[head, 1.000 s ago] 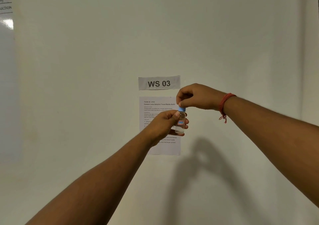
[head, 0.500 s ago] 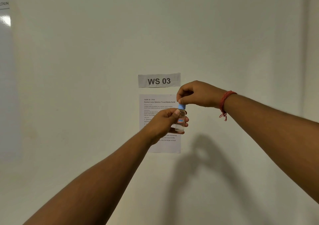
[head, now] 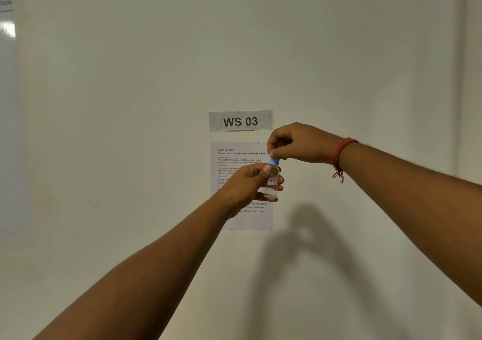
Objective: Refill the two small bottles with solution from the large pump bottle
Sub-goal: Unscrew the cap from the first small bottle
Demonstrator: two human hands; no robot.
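- Left hand (head: 247, 183) wraps its grip around a small clear bottle (head: 272, 183), held upright before a wall notice (head: 234, 154).
- Right hand (head: 300, 142) pinches the blue cap (head: 273, 161) from directly above.

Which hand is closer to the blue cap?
Right. The right hand pinches the blue cap from above; the left hand grips the bottle just below it.

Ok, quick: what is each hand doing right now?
Left hand: closed around the small bottle.
Right hand: fingers pinching the blue cap.
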